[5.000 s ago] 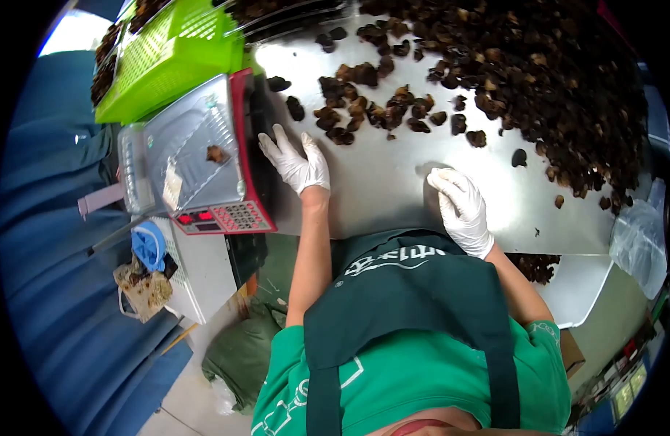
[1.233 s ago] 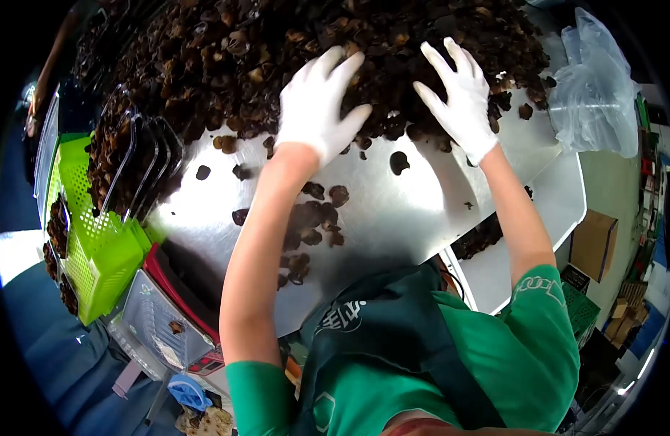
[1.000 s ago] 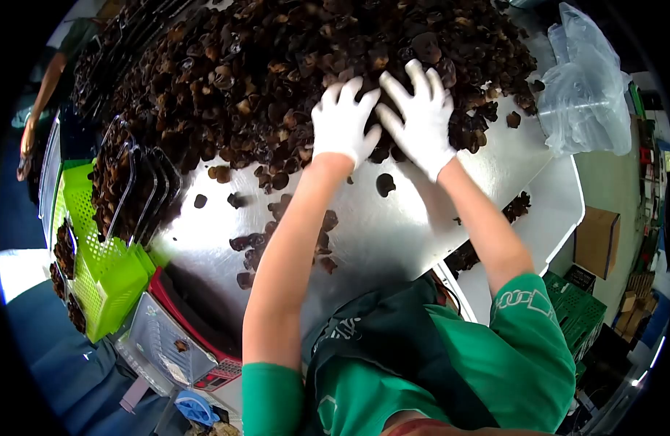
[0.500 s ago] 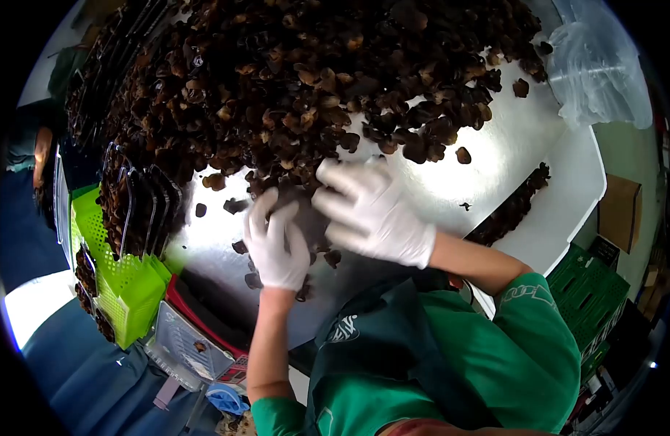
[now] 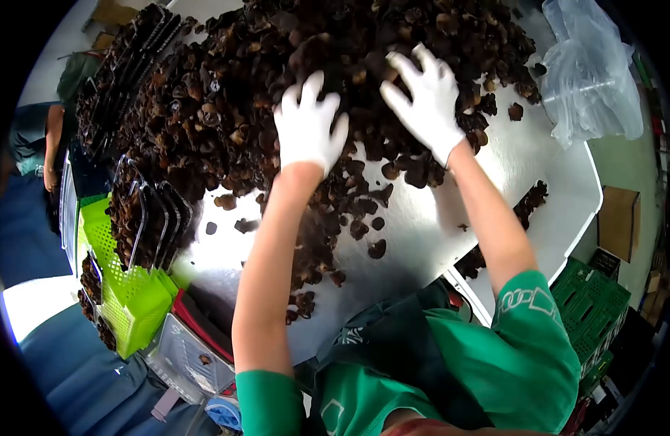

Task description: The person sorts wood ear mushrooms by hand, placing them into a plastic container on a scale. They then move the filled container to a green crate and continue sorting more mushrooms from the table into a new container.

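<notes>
A broad heap of dark brown wood ear mushrooms [image 5: 204, 116] covers the far part of a shiny metal table [image 5: 415, 232]. My left hand [image 5: 309, 127], in a white glove, rests on the near part of the heap with its fingers spread. To its right, my white-gloved right hand [image 5: 428, 105] reaches farther into the mushrooms, fingers apart and pointing away from me. Neither hand shows anything gripped. A loose strip of mushrooms [image 5: 317, 254] lies beside my left forearm, toward the table's near edge.
Clear trays filled with mushrooms [image 5: 149, 214] stand on the left near lime green baskets [image 5: 127, 305]. A clear plastic bag [image 5: 593, 87] lies at the far right, beyond a white tray [image 5: 571, 207]. Green crates [image 5: 589, 305] are lower right. Another person's arm [image 5: 53, 142] shows far left.
Both hands have moved away from me, from the table's near middle onto the heap, with my right hand farther right. More mushrooms now lie on the near part of the table.
</notes>
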`<state>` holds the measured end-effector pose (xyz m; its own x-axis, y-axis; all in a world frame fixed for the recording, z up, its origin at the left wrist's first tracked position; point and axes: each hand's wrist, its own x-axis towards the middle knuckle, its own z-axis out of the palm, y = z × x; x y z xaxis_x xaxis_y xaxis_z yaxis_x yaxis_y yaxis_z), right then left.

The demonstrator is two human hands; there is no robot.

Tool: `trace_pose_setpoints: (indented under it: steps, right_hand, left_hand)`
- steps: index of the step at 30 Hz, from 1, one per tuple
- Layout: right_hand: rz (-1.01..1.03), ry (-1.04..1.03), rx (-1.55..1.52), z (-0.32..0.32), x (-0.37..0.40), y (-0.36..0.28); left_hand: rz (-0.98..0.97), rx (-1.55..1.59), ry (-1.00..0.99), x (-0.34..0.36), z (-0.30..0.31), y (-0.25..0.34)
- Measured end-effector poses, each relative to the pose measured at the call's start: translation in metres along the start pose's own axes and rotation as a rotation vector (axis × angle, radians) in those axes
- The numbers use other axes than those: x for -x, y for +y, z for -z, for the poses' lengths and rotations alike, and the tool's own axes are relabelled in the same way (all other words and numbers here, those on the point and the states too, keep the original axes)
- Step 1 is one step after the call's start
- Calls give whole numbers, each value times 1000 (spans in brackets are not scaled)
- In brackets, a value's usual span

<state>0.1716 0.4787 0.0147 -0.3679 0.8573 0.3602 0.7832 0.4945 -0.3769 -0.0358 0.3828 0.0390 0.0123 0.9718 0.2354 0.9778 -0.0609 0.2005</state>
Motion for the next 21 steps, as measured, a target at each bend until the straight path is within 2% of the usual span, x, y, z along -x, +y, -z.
trace_pose_setpoints:
  steps: [1, 3, 6, 9, 11, 13, 15, 18, 19, 21]
  right_hand:
    - [35, 12, 37, -1, 13, -18]
    - [130, -25, -75, -1, 33, -44]
    - [258, -89, -170, 8, 46, -84]
    - [416, -251, -229, 15, 52, -114]
    - [504, -206, -364, 23, 34, -118]
    - [526, -127, -405, 27, -7, -112]
    - [530, -1, -305, 21, -56, -99]
    - [360, 55, -88, -18, -116, -77]
    - [274, 5, -6, -24, -132, -78]
    - [208, 47, 41, -59, -161, -78]
  left_hand:
    - [-10, 104, 35, 25, -2, -1]
    - [90, 214, 22, 70, 4, 7]
    - [194, 285, -36, 108, 33, 4]
    - [193, 254, 101, 117, 53, -21]
    - [142, 280, 165, 100, 69, -48]
    - [164, 157, 239, 70, 79, -71]
    - [140, 77, 292, 31, 83, -98]
    - [260, -155, 315, -31, 81, -131]
    - [326, -245, 239, -52, 82, -142]
    - [498, -307, 153, -82, 76, -151]
